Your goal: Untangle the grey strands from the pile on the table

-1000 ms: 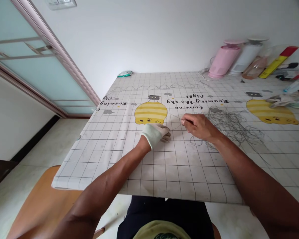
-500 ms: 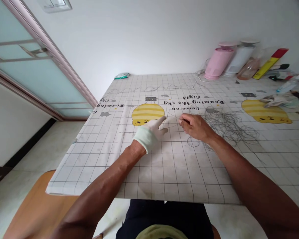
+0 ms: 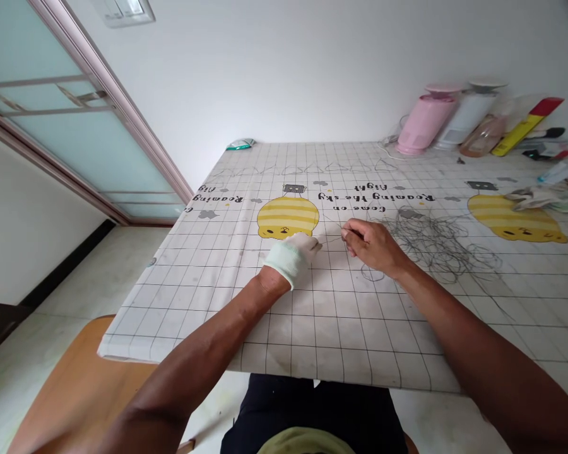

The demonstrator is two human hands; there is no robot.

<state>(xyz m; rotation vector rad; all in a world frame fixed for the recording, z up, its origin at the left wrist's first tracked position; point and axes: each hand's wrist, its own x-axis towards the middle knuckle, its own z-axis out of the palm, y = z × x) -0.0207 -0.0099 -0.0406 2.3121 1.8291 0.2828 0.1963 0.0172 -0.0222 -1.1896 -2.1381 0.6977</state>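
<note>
A pale glove with a mint cuff covers my left hand (image 3: pixel 298 253), which is low over the tablecloth beside a printed yellow balloon (image 3: pixel 288 215). Its fingers are curled together, and what they hold, if anything, is too small to see. My right hand (image 3: pixel 370 244) is bare and pinches a thin grey wire (image 3: pixel 332 222) between thumb and forefinger. A loose tangle of the same wire (image 3: pixel 442 246) lies just right of that hand. Along the back of the cloth runs a row of bent wire shapes (image 3: pixel 303 169).
At the back right stand a pink device (image 3: pixel 425 123), a white device (image 3: pixel 468 116), a bottle (image 3: pixel 480 135) and a yellow-red box (image 3: pixel 527 126). A crumpled glove (image 3: pixel 539 198) lies at right. A green packet (image 3: pixel 240 144) sits at the far left corner. A wooden stool (image 3: pixel 76 378) is below.
My left hand's fingers, spread before, have closed together. My right hand keeps its pinch on the wire. The whole view has shifted slightly.
</note>
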